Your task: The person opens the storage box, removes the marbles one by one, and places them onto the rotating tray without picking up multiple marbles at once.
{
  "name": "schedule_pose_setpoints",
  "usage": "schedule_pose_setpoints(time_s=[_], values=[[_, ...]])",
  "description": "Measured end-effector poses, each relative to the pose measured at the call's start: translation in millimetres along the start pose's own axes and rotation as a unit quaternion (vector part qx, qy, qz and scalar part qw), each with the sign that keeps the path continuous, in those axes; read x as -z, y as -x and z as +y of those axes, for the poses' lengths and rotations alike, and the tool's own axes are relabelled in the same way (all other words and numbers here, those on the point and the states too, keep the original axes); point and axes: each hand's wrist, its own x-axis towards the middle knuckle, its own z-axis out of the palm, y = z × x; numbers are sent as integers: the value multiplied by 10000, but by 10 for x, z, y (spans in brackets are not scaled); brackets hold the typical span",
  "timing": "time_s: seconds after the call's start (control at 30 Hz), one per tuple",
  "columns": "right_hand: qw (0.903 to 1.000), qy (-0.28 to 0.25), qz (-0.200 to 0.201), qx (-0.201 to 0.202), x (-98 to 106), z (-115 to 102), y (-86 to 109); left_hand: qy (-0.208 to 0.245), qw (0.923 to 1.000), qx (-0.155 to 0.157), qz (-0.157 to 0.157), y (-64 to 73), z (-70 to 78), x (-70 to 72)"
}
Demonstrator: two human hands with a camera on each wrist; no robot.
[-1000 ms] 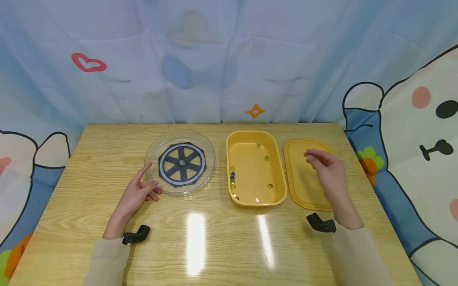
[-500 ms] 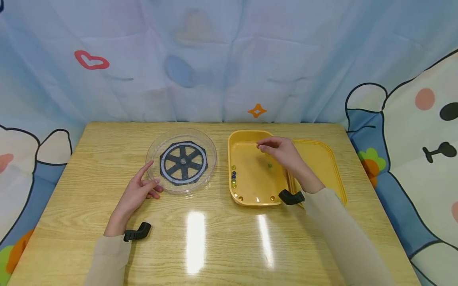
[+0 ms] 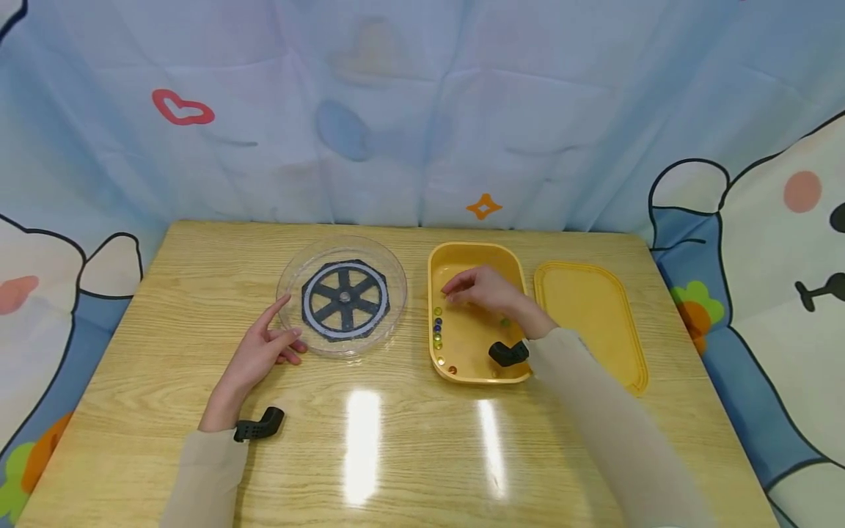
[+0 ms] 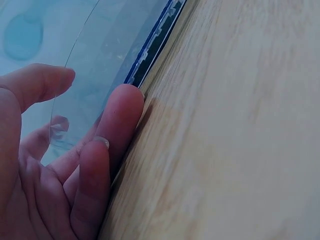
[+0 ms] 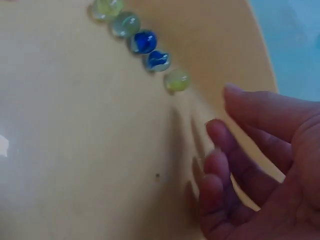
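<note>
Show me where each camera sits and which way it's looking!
Head: on the person's head, looking forward and down at a brown wooden table, clear round plastic-looking dish and yellow rounded plastic-looking tub; left hand, right hand and beige sleeves show.
Left wrist: on that wrist, looking at the dish's edge and table; left fingers show.
Right wrist: on that wrist, looking into the tub at round glassy marbles; right fingers show.
Shared: head and right wrist both show blue marbles.

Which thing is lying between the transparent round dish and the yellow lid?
The yellow tub with marbles inside, the right hand over it; the head view shows this.
</note>
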Motion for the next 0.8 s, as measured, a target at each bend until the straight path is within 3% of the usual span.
schedule_pose_setpoints(time_s=[0.17,0.4,0.63,0.8], values=[[9995,-66,-266,-156,-18,55,-32,-18,10000,26,26,-2,-2,0],[9981,166,-597,-63,-36,58,-24,-31,10000,59,14,8,-4,-7],[9984,300,-480,-6,-89,15,-28,-25,10000,62,29,9,1,-11],[9969,701,-367,22,-130,-59,-60,-26,9999,82,52,19,19,-17]])
